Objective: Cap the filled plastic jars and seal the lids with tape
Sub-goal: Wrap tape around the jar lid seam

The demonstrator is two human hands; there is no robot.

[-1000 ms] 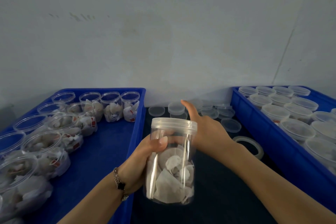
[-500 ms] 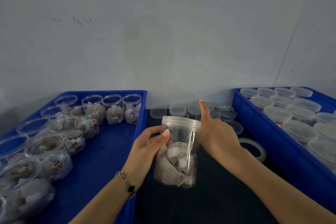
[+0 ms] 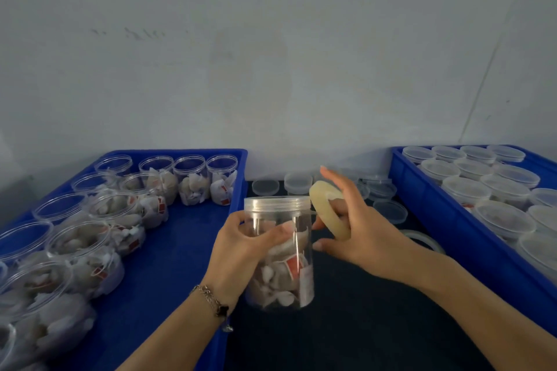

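Left to right, as I view it: open filled jars (image 3: 99, 238) wait in the left blue crate (image 3: 168, 238); my left hand (image 3: 241, 247) wraps the capped jar (image 3: 278, 250) at centre, steadying it for sealing; my right hand (image 3: 355, 229) grips the tape roll (image 3: 328, 208) beside the lid (image 3: 277, 203) (strand seemingly attached); sealed jars (image 3: 470, 187) fill the right crate (image 3: 446, 229).

Blue trays (image 3: 193, 220); a clear jar (image 3: 278, 253) of white sachets with red tags (image 3: 291, 265); a pale yellow tape roll (image 3: 328, 209); dark bench (image 3: 346, 325).
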